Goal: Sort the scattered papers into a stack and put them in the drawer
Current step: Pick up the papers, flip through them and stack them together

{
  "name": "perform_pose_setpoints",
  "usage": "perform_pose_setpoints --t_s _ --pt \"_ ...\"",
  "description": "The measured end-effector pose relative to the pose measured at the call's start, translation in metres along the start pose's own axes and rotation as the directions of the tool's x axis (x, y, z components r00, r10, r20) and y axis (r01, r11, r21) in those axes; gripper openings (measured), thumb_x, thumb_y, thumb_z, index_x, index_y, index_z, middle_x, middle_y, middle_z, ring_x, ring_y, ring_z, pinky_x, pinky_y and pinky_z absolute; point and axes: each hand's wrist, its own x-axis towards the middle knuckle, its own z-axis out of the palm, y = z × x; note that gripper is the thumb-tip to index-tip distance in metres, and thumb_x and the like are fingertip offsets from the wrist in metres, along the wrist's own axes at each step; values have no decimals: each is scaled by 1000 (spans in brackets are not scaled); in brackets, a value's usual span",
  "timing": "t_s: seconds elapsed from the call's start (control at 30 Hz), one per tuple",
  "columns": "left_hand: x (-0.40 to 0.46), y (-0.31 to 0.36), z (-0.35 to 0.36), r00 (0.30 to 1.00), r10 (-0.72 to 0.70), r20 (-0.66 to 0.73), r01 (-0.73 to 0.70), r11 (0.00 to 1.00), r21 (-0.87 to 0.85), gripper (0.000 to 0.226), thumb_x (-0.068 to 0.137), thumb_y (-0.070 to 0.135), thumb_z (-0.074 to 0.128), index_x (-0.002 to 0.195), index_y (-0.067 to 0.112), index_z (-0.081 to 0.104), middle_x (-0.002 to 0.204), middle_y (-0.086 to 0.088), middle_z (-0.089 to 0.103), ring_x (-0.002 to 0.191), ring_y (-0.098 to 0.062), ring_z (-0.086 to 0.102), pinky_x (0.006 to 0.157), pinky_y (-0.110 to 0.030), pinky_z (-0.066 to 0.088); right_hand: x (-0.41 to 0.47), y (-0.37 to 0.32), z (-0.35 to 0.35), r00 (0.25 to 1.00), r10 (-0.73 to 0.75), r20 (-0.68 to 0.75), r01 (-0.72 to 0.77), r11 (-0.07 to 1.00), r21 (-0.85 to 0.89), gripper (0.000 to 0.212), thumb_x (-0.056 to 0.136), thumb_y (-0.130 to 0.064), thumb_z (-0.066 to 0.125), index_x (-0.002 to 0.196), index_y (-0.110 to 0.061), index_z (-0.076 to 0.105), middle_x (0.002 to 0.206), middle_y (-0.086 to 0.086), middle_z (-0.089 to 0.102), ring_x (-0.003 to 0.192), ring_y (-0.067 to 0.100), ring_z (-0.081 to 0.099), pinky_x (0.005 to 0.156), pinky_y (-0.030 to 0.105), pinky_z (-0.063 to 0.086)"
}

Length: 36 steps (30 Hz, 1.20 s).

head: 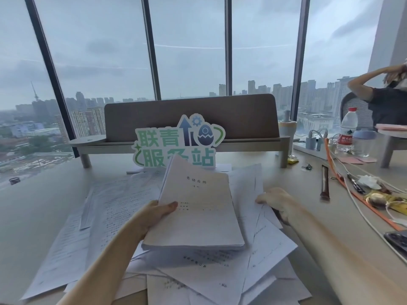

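Two forearms enter from the lower edge — both bare, with no sleeve, cuff or glove visible along their whole visible length. No watch, bracelet or band shows at either wrist. The left hand is bare; its thumb carries a short, unpainted nail and no ring is visible. The right hand is likewise bare — no ring or marking can be made out on its back or knuckles. Fingertips on the right side are partly hidden, so their nails cannot be assessed.
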Motion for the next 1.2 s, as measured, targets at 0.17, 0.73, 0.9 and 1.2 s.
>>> perform_pose_setpoints --t_s 0.17,0.73,0.9,1.2 --pt "3 -2 0 1000 -9 25 10 1000 -2 22 90 24 71 99 4 70 80 -10 77 70 -27 74 60 -32 58 3 6 1 994 -103 36 107 983 -149 30 81 -9 82 108 -2 73 102 10 76 94 30 72 92 45 57" --pt "-2 2 4 999 -39 37 39 999 -1 27 90 25 71 104 2 69 90 -15 75 70 -27 73 57 -29 57 -4 3 12 962 -224 -155 181 951 -250 21 90 -16 69 74 -8 59 75 12 61 64 20 55 54 26 39" --pt "-7 7 7 998 -31 52 35 997 -66 19 93 24 67 100 6 67 89 -13 73 64 -24 71 52 -27 57 -3 -10 3 998 -12 -60 23 982 187 39 72 -21 90 99 1 74 99 17 76 89 33 74 86 44 60" --pt "-2 3 8 999 -39 5 40 992 -120 21 92 28 68 98 8 66 83 -10 73 63 -22 71 54 -27 58 -29 -96 9 968 -238 -76 235 971 -38 41 81 -21 79 59 -12 45 51 5 44 40 16 39 44 20 30"
